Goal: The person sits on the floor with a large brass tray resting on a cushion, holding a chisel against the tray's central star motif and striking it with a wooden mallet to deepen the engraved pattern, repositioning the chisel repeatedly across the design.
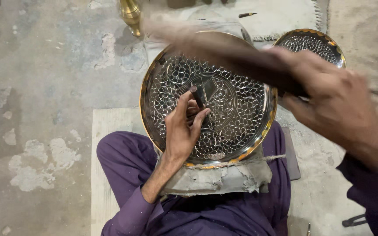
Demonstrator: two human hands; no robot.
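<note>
A round engraved metal plate with a leaf pattern and a golden rim rests on a grey padded block on my lap. My left hand grips a thin dark chisel, held with its tip on the plate near the centre. My right hand is raised over the plate's right edge and holds a dark wooden mallet, which is blurred by motion and stretches up and left across the plate.
A second engraved plate lies at the upper right on a pale cloth. A brass vessel stands at the top, left of centre. A small dark tool lies on the cloth. Rough concrete floor is at the left.
</note>
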